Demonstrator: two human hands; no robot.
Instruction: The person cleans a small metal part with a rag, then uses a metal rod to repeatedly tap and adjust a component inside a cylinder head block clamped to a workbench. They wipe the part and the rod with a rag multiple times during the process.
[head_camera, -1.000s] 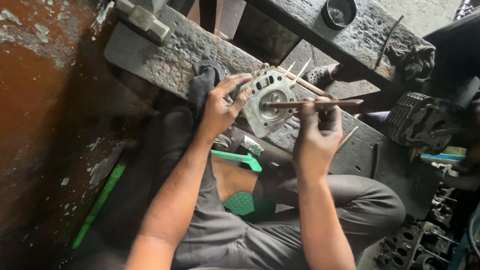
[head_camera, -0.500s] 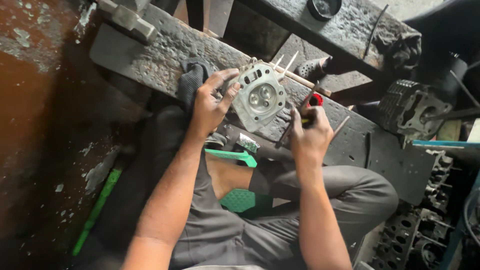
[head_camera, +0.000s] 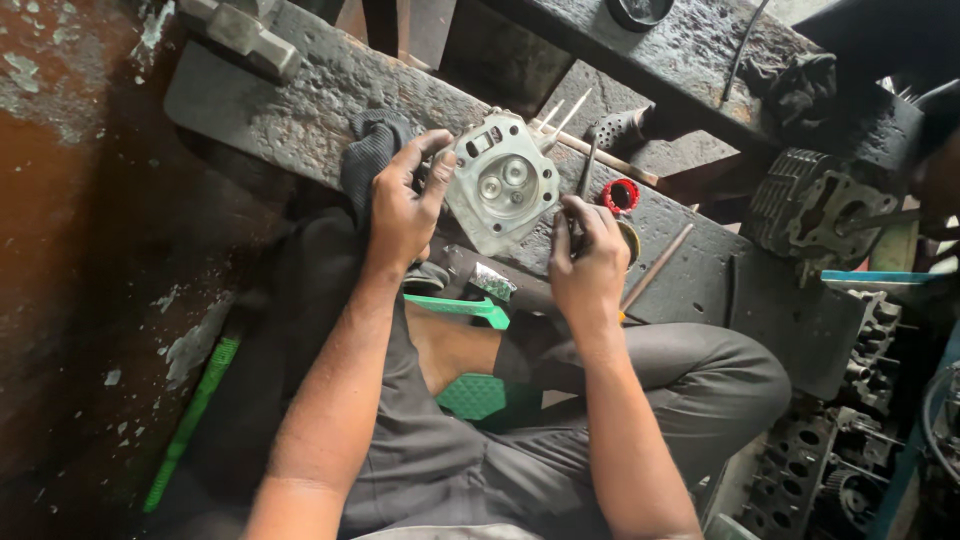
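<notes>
A grey metal cylinder head (head_camera: 503, 183) with two round valves showing stands tilted on the dark workbench (head_camera: 300, 95). My left hand (head_camera: 405, 205) grips its left edge, over a dark cloth (head_camera: 366, 150). My right hand (head_camera: 590, 255) is closed around a thin dark rod-like tool (head_camera: 586, 180) that points up beside the head's right edge. A small red ring (head_camera: 621, 196) lies just right of the tool.
A finned engine cylinder (head_camera: 820, 210) sits at the right on the bench. More engine parts (head_camera: 830, 470) lie at the lower right. A green handled tool (head_camera: 455, 305) rests on my lap. A green stick (head_camera: 190, 420) lies on the floor at left.
My right hand turned the tool from lying across the cylinder head to pointing upright beside it, and drew closer. My left hand kept its grip on the head.
</notes>
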